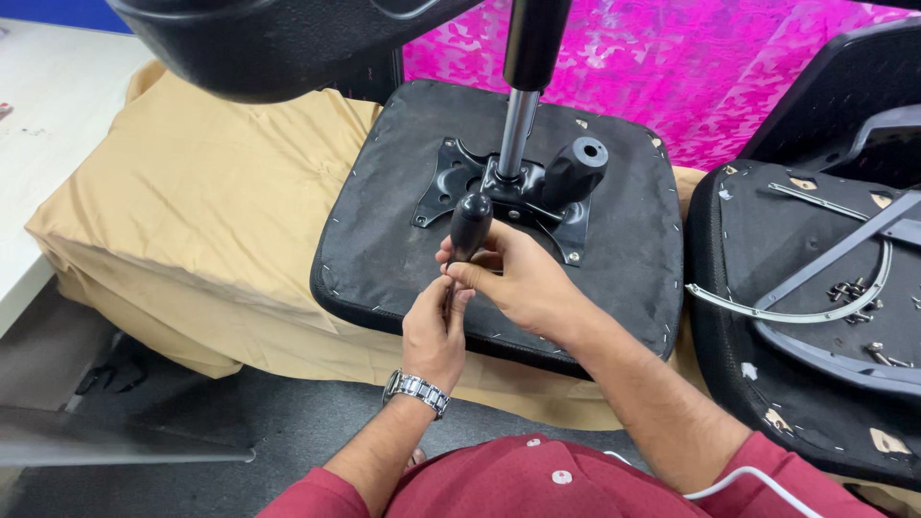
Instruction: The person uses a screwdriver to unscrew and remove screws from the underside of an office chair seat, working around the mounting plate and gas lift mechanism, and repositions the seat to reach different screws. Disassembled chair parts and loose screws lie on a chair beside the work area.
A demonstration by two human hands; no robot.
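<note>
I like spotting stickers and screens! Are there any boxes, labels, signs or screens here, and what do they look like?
None show. Only an upturned black seat cushion on tan cloth, and the left hand and right hand on a black-handled tool.

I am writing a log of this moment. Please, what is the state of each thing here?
Seat cushion: upside down on the tan cloth.
Mounting plate: flat on the cushion.
Gas lift cylinder: upright in the plate.
Screwdriver: upright, gripped by both hands.
Left hand: closed low on the screwdriver.
Right hand: closed around the screwdriver.
Second seat: upside down, loose screws on it.
</note>
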